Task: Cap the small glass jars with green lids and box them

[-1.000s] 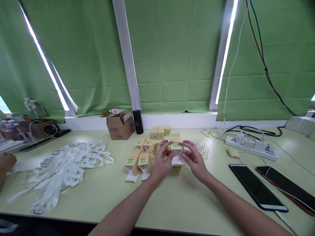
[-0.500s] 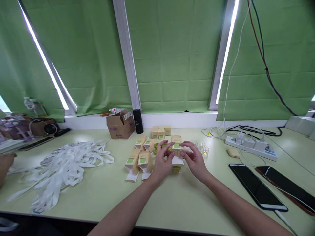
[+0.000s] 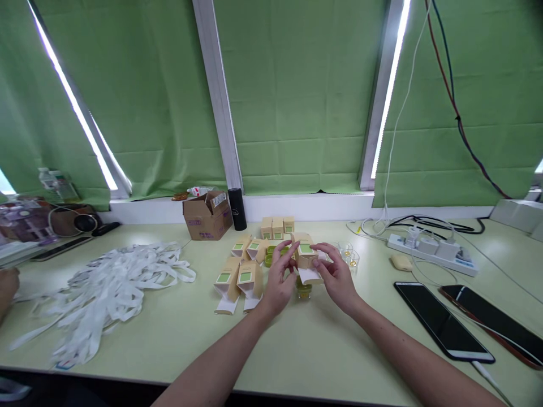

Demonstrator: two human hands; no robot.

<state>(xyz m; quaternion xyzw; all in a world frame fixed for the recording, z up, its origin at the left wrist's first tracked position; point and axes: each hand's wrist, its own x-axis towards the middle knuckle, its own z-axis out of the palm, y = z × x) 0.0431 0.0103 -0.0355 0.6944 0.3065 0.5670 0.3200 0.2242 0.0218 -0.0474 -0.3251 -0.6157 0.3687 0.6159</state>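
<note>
Both my hands hold one small tan carton with a green label (image 3: 306, 254) just above the pale green table (image 3: 297, 350). My left hand (image 3: 278, 280) pinches its left side, fingers closed on it. My right hand (image 3: 337, 277) grips its right side, by the white open flap that hangs below. Under the carton a small green jar (image 3: 304, 288) stands on the table. Two open cartons (image 3: 240, 282) lie to the left, and more cartons (image 3: 278, 227) stand behind.
A heap of white strips (image 3: 106, 282) covers the left of the table. A cardboard box (image 3: 207, 216) and black cylinder (image 3: 237, 209) stand at the back. A power strip (image 3: 432, 250) and two phones (image 3: 443, 322) lie right. Another person's hand (image 3: 6, 285) shows at the far left.
The carton has been lifted slightly and tilted, so the green jar under it shows more. The other person's hand at the left has drawn back toward the edge.
</note>
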